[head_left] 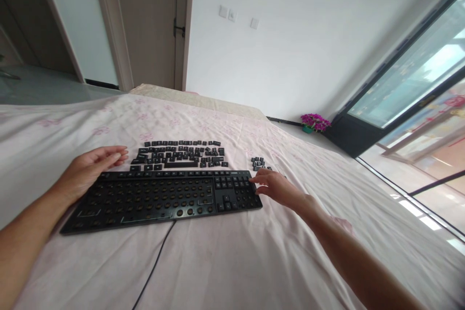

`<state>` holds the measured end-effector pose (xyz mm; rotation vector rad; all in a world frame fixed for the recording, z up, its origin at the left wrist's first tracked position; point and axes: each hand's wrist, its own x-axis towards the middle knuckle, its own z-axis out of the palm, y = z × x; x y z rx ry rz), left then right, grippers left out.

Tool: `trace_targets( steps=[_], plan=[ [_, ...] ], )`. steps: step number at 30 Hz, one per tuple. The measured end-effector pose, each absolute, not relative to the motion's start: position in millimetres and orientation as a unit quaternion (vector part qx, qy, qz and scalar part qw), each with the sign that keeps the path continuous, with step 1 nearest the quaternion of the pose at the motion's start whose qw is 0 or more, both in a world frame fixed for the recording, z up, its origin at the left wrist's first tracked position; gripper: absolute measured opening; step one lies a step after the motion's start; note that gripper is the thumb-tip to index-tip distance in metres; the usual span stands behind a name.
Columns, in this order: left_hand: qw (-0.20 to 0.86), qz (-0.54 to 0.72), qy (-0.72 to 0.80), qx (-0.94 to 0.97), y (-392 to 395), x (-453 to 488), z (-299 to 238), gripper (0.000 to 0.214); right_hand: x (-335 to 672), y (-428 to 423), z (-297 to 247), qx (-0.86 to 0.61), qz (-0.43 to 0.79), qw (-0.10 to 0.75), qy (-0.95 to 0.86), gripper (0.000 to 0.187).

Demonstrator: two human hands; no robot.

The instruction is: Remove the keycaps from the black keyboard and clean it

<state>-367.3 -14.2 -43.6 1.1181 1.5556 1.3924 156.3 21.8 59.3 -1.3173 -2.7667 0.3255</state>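
Note:
A black keyboard lies on a pink floral bedsheet, most of its main keycaps removed so the round switch posts show; the right-hand keys remain. My left hand rests at the keyboard's far left corner, fingers stretched out and together, holding nothing. At the right end, my right hand touches the keyboard's edge with its fingers curled; whether they hold anything I cannot make out. Rows of loose black keycaps lie just behind the keyboard. A small cluster of keycaps sits just beyond my right hand.
The keyboard's black cable runs toward me over the sheet. A pot of purple flowers stands on the floor by a dark-framed glass door. A wooden door stands behind the bed.

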Motion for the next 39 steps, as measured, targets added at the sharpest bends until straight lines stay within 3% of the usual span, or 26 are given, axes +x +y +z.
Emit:
trace_targets(
  steps=[19,30,39],
  plan=[
    [0.390,0.540,0.603,0.440,-15.8,-367.3,-43.5,0.066,140.1,22.3,69.7,-0.415,0.089,-0.059,-0.903,0.012],
    [0.380,0.533,0.613,0.444,-16.8,-361.9,-37.5,0.067,144.0,15.8,65.5,-0.398,0.070,-0.045,-0.913,0.018],
    [0.384,0.531,0.606,0.450,-16.7,-363.7,-38.9,0.070,148.8,16.1,45.9,-0.442,0.077,0.041,-0.893,0.024]
  ],
)
